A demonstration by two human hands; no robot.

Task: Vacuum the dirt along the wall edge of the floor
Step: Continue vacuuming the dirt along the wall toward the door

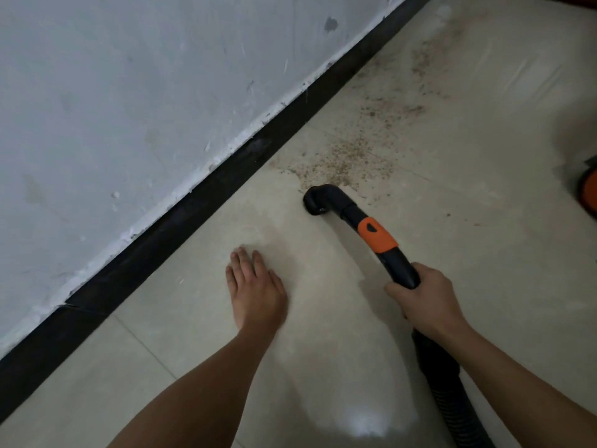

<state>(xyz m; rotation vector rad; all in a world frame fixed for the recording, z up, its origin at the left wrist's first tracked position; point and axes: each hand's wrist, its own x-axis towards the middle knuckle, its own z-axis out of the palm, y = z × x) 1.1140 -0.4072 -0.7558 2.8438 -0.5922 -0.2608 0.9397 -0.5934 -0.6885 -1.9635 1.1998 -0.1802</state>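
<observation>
My right hand [423, 302] grips the black vacuum wand [381, 237] just below its orange collar. The wand's bent black nozzle [318, 200] points down onto the beige tile floor [468, 253], at the near end of a trail of brown dirt [349, 156]. That dirt runs away to the upper right beside the black skirting board [206, 202] under the scuffed white wall [129, 92]. My left hand [255, 286] rests flat on the floor, fingers straight, left of the nozzle. A ribbed black hose [452, 399] trails from my right hand to the bottom edge.
An orange and black part of the vacuum body [588, 192] shows at the right edge. A dark shape sits above it on the right edge. A bright light reflection [361, 421] lies on the tiles near the bottom.
</observation>
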